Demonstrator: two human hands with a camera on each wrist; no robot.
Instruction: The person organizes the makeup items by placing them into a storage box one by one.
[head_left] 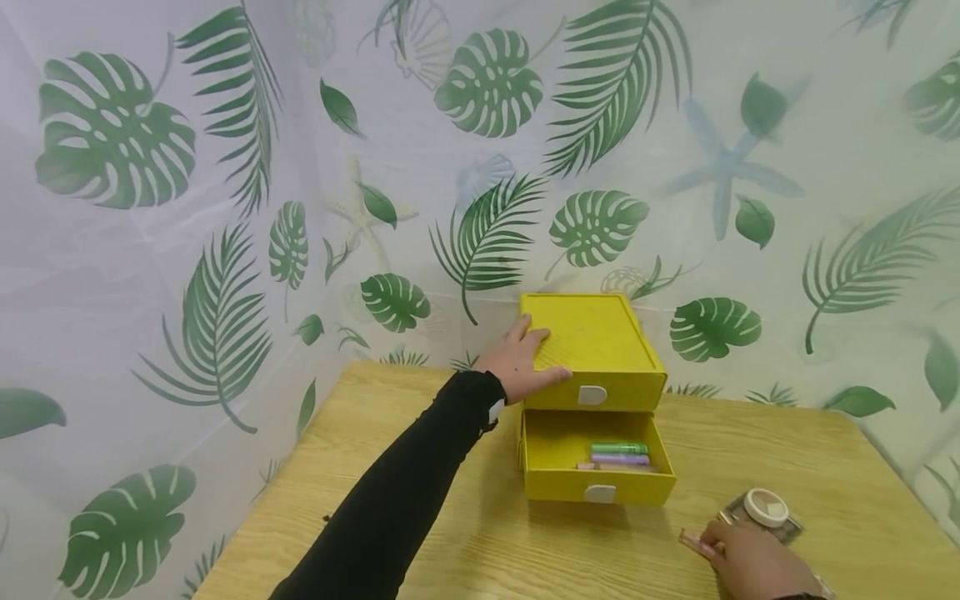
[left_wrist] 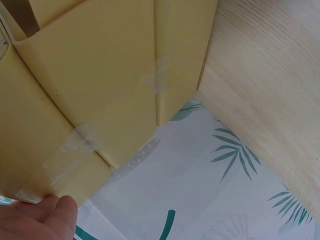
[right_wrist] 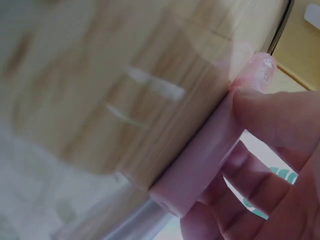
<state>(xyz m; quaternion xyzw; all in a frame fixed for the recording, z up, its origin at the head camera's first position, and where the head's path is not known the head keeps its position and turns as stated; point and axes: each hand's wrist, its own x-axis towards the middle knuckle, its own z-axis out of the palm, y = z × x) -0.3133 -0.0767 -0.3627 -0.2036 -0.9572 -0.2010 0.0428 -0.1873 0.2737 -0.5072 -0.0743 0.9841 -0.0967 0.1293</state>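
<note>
The left hand (head_left: 519,365) is laid on the left side of the yellow drawer box (head_left: 588,333), with its fingers and thumb spread wide across the top edge; nothing is grasped by it. A black sleeve (head_left: 405,483) is worn on that arm. In the left wrist view, the fingertips are seen at the edge of the box, whose yellow wall is crossed by patches of clear tape (left_wrist: 85,137).

By the right hand (head_left: 757,560), a slim pink tube (head_left: 696,543) is pinched between thumb and fingers. The tube is held near the right front of the box, well outside the lower drawer (head_left: 555,485). Just beyond this hand, a round compact (head_left: 767,507) is seen on top of a dark-edged palette (head_left: 738,508), which is partly hidden by the hand.

The lower drawer is pulled out, and in it a green tube (head_left: 618,448), a purple tube (head_left: 620,459) and a thin pink item are laid side by side. The upper drawer is pushed in. Each front is fitted with a white tab (head_left: 592,395). The box is set on a wood-grained surface (head_left: 750,442), backed by a leaf-printed cloth (head_left: 491,83).
</note>
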